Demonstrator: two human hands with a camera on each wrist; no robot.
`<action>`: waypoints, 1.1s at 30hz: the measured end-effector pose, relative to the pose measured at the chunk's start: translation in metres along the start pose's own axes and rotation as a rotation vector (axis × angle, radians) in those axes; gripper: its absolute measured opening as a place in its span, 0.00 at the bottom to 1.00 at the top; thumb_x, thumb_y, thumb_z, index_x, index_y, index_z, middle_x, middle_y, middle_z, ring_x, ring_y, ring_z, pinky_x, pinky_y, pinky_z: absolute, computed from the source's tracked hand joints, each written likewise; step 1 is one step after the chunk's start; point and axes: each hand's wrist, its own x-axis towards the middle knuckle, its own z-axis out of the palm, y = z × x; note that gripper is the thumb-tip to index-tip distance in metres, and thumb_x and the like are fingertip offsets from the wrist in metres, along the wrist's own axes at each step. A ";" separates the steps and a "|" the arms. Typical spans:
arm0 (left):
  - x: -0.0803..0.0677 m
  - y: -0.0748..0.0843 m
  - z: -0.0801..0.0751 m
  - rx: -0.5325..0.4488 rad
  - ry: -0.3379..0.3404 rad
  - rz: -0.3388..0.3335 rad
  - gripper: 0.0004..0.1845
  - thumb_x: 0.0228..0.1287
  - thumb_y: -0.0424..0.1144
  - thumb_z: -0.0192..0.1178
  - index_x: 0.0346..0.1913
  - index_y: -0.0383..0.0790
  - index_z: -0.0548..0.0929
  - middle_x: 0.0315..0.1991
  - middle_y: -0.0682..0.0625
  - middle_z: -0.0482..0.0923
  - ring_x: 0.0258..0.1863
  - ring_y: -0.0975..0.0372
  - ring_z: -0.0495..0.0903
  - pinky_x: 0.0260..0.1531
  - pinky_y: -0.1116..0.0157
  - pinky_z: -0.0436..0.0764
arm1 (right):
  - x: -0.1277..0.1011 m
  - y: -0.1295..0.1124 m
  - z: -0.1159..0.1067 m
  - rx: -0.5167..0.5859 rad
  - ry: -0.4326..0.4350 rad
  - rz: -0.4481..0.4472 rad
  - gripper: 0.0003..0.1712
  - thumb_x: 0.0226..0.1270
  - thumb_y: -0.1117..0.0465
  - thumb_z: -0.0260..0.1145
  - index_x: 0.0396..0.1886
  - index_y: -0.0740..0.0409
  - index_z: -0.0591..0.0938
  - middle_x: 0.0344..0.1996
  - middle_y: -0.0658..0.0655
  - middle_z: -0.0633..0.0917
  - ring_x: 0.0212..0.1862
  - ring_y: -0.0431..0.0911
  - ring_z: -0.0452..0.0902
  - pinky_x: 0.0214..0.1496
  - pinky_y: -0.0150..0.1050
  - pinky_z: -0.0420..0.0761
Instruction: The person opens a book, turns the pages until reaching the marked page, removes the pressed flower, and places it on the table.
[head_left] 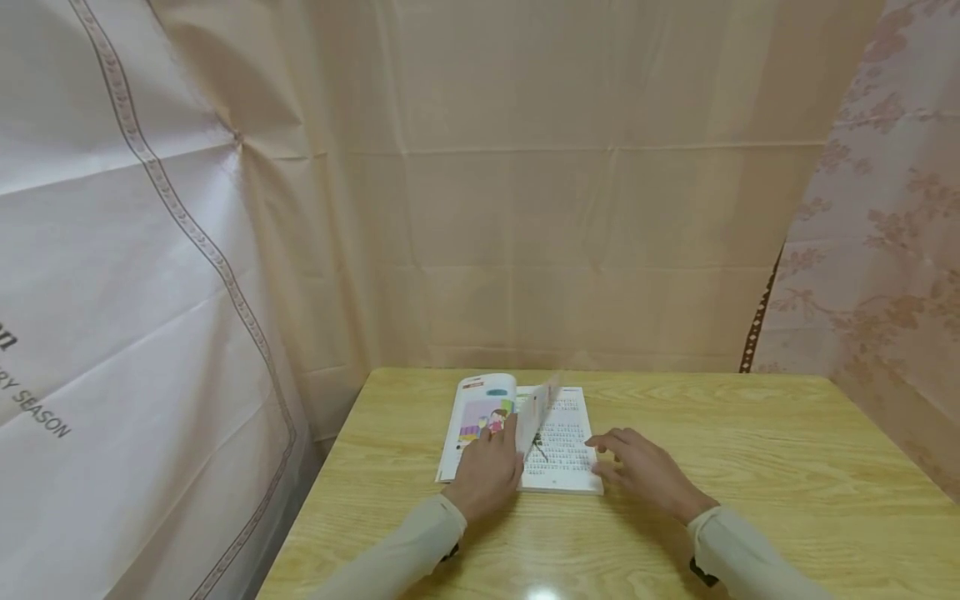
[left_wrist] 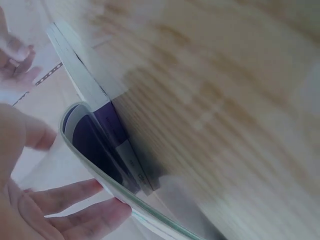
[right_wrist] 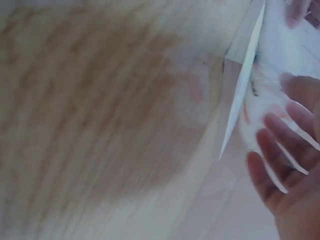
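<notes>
An open book (head_left: 573, 462) lies on the wooden table, with lines of print on its right page and a coloured picture on the left page (head_left: 471, 417). My left hand (head_left: 487, 471) rests on the left page near the fold, fingers extended. In the left wrist view its fingertips (left_wrist: 117, 212) touch the bowed left side of the book, above a purple and grey spine (left_wrist: 112, 122). One blurred leaf (head_left: 538, 412) stands raised near the fold. At the book's right edge is my right hand (head_left: 648, 467), its fingers loosely bent and spread, holding nothing.
The wooden table (head_left: 750, 450) extends to both sides of the book. Behind it hangs a beige cloth (head_left: 570, 208). A pale printed sheet (head_left: 135, 333) hangs on the left, and a floral one (head_left: 885, 275) on the right.
</notes>
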 end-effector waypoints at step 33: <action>0.003 -0.013 -0.009 0.176 -0.035 0.068 0.20 0.63 0.62 0.67 0.44 0.51 0.87 0.49 0.48 0.84 0.60 0.48 0.75 0.63 0.39 0.65 | 0.003 -0.001 0.007 -0.027 -0.169 0.011 0.09 0.69 0.49 0.72 0.40 0.48 0.90 0.41 0.45 0.85 0.42 0.41 0.75 0.44 0.43 0.80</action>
